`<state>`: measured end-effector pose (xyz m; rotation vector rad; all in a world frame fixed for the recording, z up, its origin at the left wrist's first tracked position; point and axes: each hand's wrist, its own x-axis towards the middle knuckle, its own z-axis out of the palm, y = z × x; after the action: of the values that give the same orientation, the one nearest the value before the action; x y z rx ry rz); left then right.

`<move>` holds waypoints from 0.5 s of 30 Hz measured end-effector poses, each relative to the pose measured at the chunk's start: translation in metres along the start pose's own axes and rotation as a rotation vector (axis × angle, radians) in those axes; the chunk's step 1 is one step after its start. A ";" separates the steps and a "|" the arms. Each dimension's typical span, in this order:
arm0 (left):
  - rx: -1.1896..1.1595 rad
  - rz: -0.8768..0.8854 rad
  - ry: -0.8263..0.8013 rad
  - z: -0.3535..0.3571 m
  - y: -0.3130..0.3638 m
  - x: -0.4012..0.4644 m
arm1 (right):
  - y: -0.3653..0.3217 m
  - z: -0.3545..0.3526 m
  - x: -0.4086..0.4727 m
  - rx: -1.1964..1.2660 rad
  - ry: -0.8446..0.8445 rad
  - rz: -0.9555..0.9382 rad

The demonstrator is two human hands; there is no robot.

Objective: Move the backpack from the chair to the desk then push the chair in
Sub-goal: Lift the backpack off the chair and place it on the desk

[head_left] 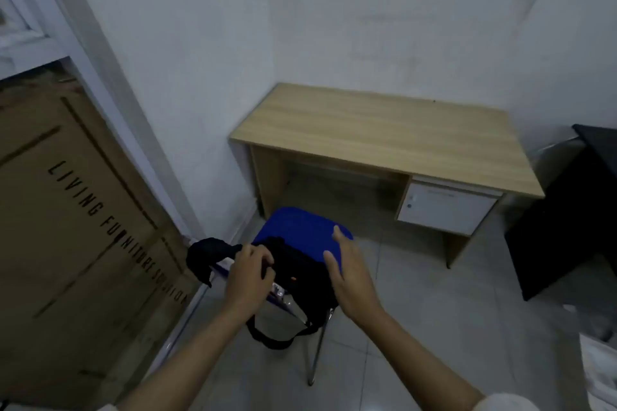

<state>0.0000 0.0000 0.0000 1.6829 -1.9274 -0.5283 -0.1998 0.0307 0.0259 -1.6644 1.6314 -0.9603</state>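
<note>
A black backpack (297, 272) lies on the near part of a chair with a blue seat (297, 227) and metal legs. Its strap hangs down below the seat's near edge. My left hand (248, 272) is closed on the top left of the backpack. My right hand (347, 272) is flat with fingers apart, at the backpack's right side, over the seat's edge. The wooden desk (384, 133) stands beyond the chair in the room's corner, with a bare top. The chair stands in front of the desk, left of the desk's white drawer (445, 208).
A large cardboard box (76, 210) with printed lettering leans at the left against a white frame. A black piece of furniture (567, 217) stands right of the desk. White packaging (601, 367) lies at the lower right. The floor is grey tile.
</note>
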 end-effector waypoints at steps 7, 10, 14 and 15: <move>-0.064 -0.122 -0.077 -0.019 -0.057 -0.003 | -0.007 0.071 -0.017 0.027 -0.184 0.119; -0.107 -0.154 -0.118 -0.021 -0.068 -0.003 | -0.008 0.097 -0.020 -0.005 -0.274 0.191; -0.198 -0.177 -0.171 -0.020 -0.082 -0.003 | -0.009 0.131 -0.023 -0.034 -0.399 0.349; -0.217 -0.182 -0.182 -0.020 -0.084 -0.004 | -0.009 0.137 -0.023 -0.014 -0.402 0.354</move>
<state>0.0779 -0.0082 -0.0355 1.7263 -1.7724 -0.9546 -0.0802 0.0454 -0.0444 -1.3991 1.5791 -0.4091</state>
